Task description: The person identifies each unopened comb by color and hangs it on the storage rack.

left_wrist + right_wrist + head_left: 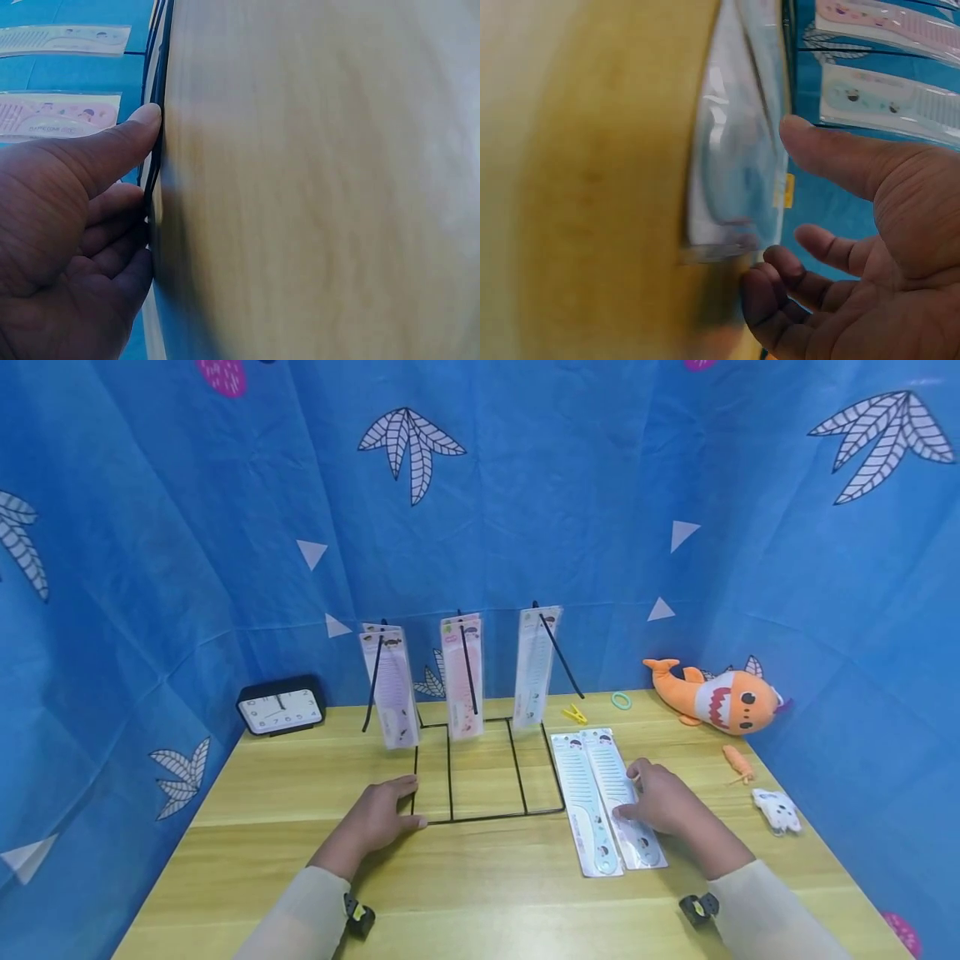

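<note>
The left hand (384, 814) lies on the pale wooden table (480, 902) at the near left corner of the black wire display rack (487, 814); its fingers curl against the base wire while the thumb presses alongside it. Right of that rack lie two packaged combs. The right hand (660, 802) rests on the pink packaged comb (618, 785), fingers loosely bent, grip closed on nothing. The blue packaged comb (585, 810) lies just beside it, toward the rack.
</note>
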Demonstrator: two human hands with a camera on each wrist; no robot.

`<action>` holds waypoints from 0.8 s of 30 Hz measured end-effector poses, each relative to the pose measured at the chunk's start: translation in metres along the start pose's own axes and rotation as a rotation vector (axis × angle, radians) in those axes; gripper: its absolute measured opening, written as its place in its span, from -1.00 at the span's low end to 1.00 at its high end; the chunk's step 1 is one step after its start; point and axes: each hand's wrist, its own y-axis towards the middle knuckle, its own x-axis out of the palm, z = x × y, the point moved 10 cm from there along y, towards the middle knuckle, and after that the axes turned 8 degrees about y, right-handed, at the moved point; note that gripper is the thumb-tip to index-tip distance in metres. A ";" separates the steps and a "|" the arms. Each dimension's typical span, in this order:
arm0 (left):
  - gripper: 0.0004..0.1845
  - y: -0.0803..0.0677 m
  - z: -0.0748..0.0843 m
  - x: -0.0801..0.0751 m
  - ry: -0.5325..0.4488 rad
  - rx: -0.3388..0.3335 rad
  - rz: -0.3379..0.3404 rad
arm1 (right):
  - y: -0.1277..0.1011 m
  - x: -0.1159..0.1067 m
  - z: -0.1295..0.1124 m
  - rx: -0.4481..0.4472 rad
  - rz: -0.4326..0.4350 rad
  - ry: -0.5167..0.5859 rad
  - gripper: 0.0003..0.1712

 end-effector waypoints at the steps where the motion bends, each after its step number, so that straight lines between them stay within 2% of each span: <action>1: -0.25 0.000 0.000 0.000 -0.004 -0.003 -0.003 | 0.000 0.002 0.002 0.003 0.001 -0.006 -0.18; 6: -0.25 0.000 -0.002 0.000 -0.012 -0.004 -0.008 | 0.000 0.003 0.009 0.040 -0.004 -0.036 -0.15; 15: -0.25 0.001 0.000 -0.003 -0.007 0.002 -0.003 | -0.010 -0.010 0.025 0.164 -0.034 -0.055 -0.27; 24: -0.24 0.001 0.000 -0.001 -0.007 0.007 -0.002 | -0.015 -0.011 0.032 0.207 -0.061 -0.045 -0.32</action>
